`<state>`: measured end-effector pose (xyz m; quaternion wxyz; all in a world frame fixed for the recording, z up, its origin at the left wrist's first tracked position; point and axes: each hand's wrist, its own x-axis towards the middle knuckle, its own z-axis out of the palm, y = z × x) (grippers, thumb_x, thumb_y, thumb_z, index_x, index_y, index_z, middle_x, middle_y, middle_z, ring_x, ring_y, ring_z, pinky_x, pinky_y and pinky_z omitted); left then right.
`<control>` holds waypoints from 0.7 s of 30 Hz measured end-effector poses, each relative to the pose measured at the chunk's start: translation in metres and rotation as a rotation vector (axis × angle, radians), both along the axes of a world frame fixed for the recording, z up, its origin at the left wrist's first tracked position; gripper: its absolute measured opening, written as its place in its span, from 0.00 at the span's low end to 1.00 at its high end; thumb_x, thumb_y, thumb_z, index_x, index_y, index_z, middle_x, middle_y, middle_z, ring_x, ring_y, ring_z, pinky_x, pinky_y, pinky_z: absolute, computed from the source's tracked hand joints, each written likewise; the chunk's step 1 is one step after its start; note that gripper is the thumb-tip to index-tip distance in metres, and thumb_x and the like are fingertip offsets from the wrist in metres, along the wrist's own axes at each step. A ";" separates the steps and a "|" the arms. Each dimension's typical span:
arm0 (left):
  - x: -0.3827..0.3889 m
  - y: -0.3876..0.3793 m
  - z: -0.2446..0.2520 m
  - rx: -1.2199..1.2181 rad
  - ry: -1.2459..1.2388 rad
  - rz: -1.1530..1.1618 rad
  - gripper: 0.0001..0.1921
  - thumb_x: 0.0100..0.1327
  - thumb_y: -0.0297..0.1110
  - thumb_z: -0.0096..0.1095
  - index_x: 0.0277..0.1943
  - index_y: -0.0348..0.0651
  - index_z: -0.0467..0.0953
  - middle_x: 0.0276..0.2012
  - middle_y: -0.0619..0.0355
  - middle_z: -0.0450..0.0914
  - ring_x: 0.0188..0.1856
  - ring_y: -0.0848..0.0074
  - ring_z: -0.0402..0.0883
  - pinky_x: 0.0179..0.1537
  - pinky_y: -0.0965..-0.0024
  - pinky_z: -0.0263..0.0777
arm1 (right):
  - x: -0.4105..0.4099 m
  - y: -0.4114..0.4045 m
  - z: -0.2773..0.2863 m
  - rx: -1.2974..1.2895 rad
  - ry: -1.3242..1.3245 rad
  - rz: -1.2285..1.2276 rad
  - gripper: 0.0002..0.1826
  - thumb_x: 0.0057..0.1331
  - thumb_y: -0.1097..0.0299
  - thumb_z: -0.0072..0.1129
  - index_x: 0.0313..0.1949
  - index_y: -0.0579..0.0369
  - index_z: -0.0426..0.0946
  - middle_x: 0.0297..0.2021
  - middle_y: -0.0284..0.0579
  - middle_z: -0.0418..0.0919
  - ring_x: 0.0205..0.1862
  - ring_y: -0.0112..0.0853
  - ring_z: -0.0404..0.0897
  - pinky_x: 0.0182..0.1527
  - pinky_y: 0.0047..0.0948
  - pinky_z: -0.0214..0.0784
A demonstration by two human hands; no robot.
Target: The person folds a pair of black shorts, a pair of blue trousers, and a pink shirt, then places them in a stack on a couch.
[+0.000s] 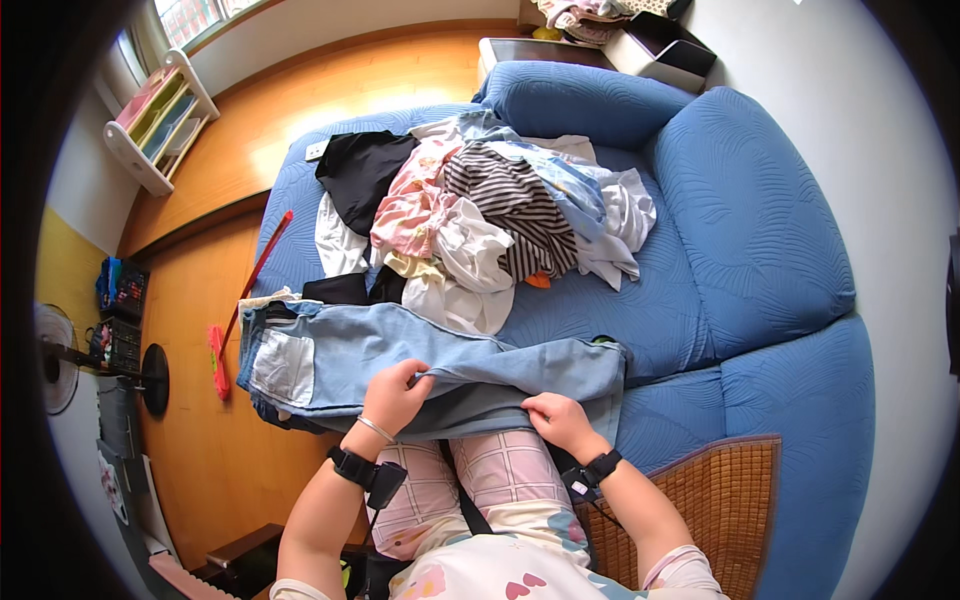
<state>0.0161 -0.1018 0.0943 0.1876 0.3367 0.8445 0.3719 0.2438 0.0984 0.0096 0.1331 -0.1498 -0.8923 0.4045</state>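
Light-blue denim jeans lie lengthwise across the sofa's front part, waist to the left and leg ends to the right. A white pocket bag and raw seams show on the outside, so they look inside out. My left hand pinches a fold of the denim near the middle. Further right, my right hand grips the near edge of the leg. Between my hands the cloth is drawn into a crease. Just beyond the jeans, a loose heap of clothes includes a striped garment, a pink print garment and a black garment.
The blue-covered sofa has backrest cushions on the right. A woven mat lies at my right side. A red-handled broom leans against the sofa's left edge. Beyond it are a standing fan and a toy shelf.
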 end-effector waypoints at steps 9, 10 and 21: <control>-0.001 -0.001 0.016 0.051 -0.107 -0.171 0.10 0.59 0.29 0.61 0.44 0.40 0.79 0.20 0.53 0.74 0.22 0.69 0.73 0.28 0.67 0.68 | -0.051 -0.002 -0.008 0.354 -0.168 -0.299 0.21 0.57 0.66 0.61 0.49 0.56 0.69 0.44 0.52 0.73 0.46 0.50 0.76 0.46 0.49 0.71; 0.001 -0.003 0.017 0.046 -0.112 -0.174 0.10 0.59 0.29 0.61 0.44 0.40 0.79 0.20 0.53 0.74 0.22 0.69 0.73 0.28 0.67 0.68 | -0.056 -0.002 -0.008 0.349 -0.174 -0.302 0.21 0.57 0.66 0.61 0.49 0.56 0.69 0.44 0.52 0.73 0.46 0.50 0.76 0.46 0.49 0.71; 0.000 -0.020 0.007 0.104 -0.186 -0.206 0.12 0.59 0.24 0.54 0.46 0.42 0.78 0.31 0.50 0.79 0.29 0.66 0.76 0.35 0.68 0.72 | -0.066 0.034 -0.035 0.153 -0.372 0.082 0.13 0.57 0.75 0.52 0.42 0.50 0.76 0.42 0.49 0.77 0.47 0.47 0.77 0.49 0.45 0.71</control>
